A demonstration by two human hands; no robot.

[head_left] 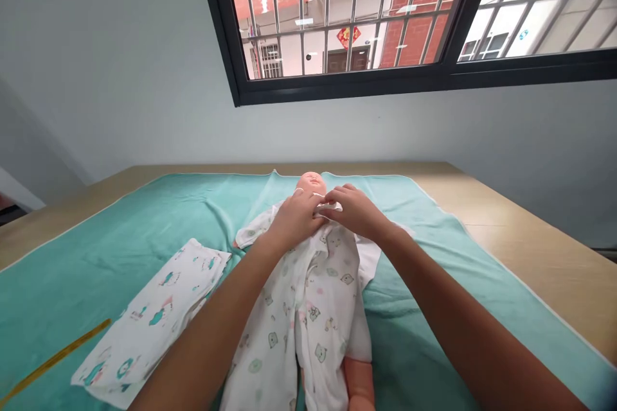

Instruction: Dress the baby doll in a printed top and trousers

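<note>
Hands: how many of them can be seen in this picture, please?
2: the left hand and the right hand, close together at the suit's neckline, below the doll's head.

Beyond our right forearm (pixel 453 308), the blanket (pixel 463 270) offers us open passage. At lower left, the folded cloth (pixel 159 314) and yellow strip (pixel 60 356) obstruct us; our left hand (pixel 297 215) and right hand (pixel 357 210) crowd the doll's (pixel 312 182) upper chest, any gap between them hard to judge.

Doll's leg (pixel 359 380) cut off below, sleepsuit (pixel 328 295) partly hidden behind left hand (pixel 297 217), yellow strip (pixel 55 361) cropped left
</note>
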